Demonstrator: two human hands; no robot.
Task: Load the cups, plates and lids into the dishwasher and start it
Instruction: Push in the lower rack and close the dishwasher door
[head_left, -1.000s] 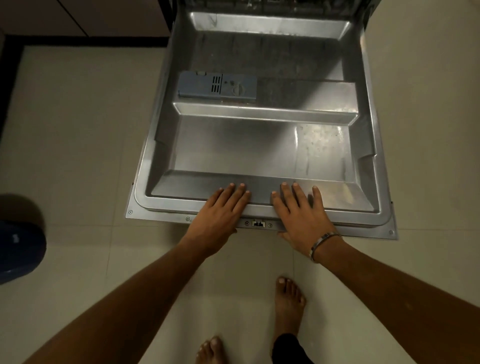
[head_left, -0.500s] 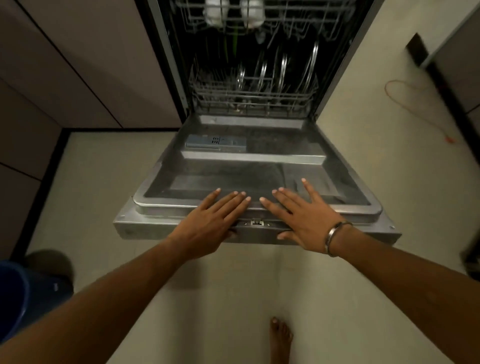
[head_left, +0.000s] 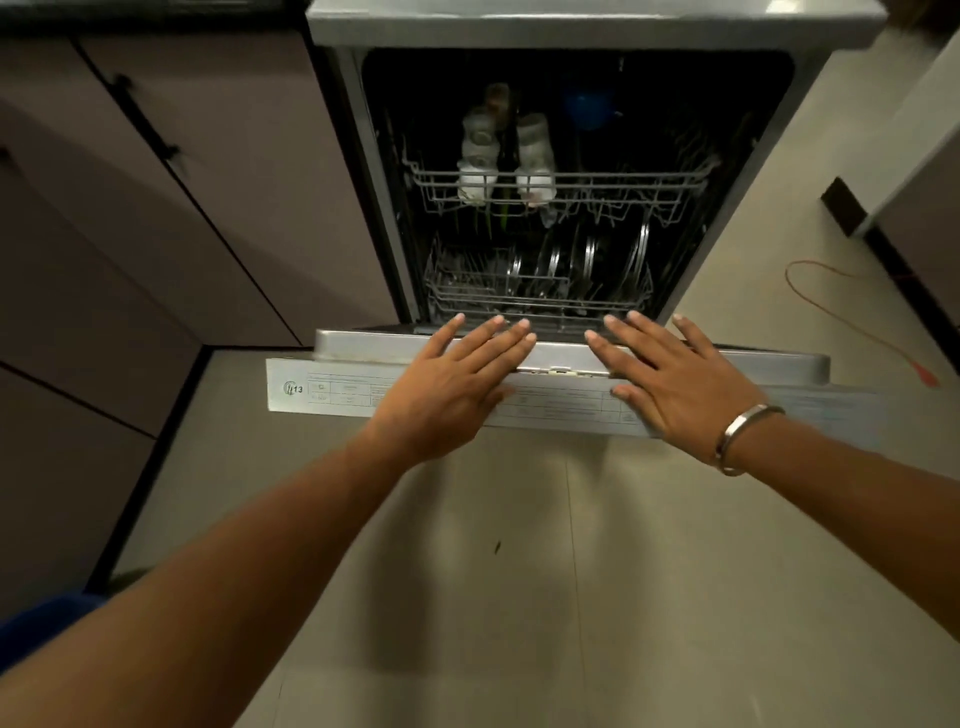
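The grey steel dishwasher door (head_left: 353, 349) had swung up higher than half a second earlier. The left hand (head_left: 457, 382) and right hand (head_left: 675, 379) lay flat on its front edge, fingers straight, gripping nothing. White cups (head_left: 480, 156) sat in the upper wire rack (head_left: 649, 184), steel plates (head_left: 587, 257) below. Orange cord (head_left: 852, 322) lay on the floor right.

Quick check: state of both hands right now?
Left hand: open, straight fingers on the dishwasher door edge.
Right hand: open, fingers spread on the same edge.

Beige tiled floor (head_left: 597, 597), mauve cabinets (head_left: 171, 218) at left
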